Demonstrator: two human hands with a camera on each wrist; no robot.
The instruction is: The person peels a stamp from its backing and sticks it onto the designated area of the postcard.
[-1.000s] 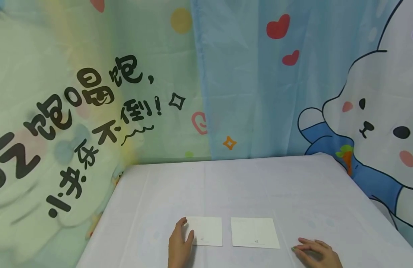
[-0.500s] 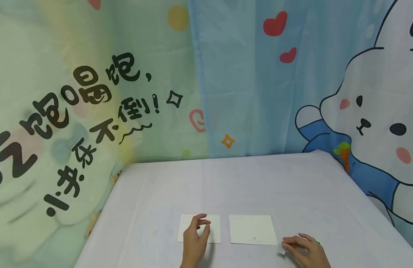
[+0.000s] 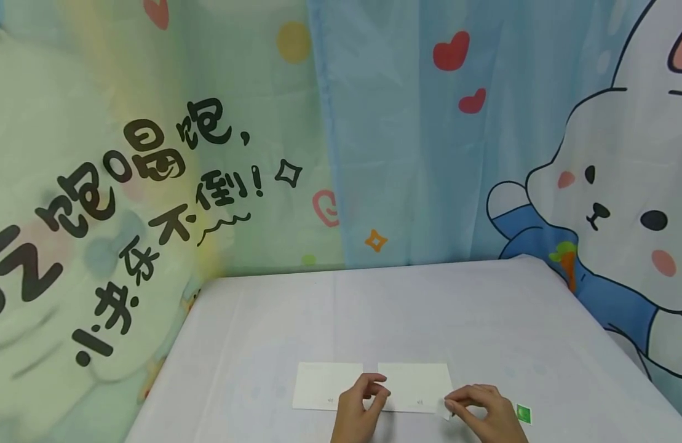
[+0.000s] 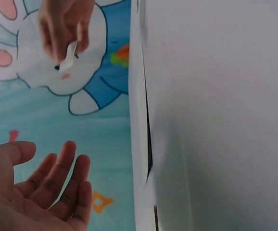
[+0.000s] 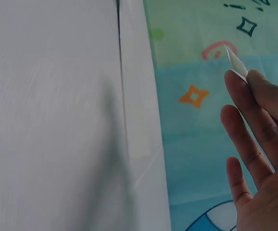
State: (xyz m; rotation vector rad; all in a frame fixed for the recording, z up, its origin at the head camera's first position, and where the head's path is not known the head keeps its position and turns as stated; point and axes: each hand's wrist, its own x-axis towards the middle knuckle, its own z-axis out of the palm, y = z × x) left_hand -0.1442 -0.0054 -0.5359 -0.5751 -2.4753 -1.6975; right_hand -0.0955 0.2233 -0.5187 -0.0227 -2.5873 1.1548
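One white left card [image 3: 318,383] and one white right card [image 3: 412,384] lie side by side near the front of the table [image 3: 385,320] in the head view, a narrow gap between them. The left hand [image 3: 358,411] is over the near end of that gap, the left card toward its ten o'clock, the right card toward its two; thumb and forefinger bend toward each other without meeting, and hold nothing. The right hand [image 3: 484,411] pinches a small piece of paper [image 3: 443,410] at its nine o'clock, by the right card's near corner at four o'clock; whether paper and card touch, I cannot tell. A green stamp [image 3: 524,413] lies on the table just beside the right hand, at three o'clock.

In the left wrist view, the left hand's fingers are parted and lightly curved, with nothing in them. Toward its one o'clock shows the right hand, blurred, its paper pointing to about seven.

In the right wrist view, thumb and forefinger nip the paper by an edge; the other fingers stand apart. Its free corner points to eleven o'clock. I judge this light edge grip right for so thin a piece: harder pressure could crease it. The free left hand would steady a card best by its rim.
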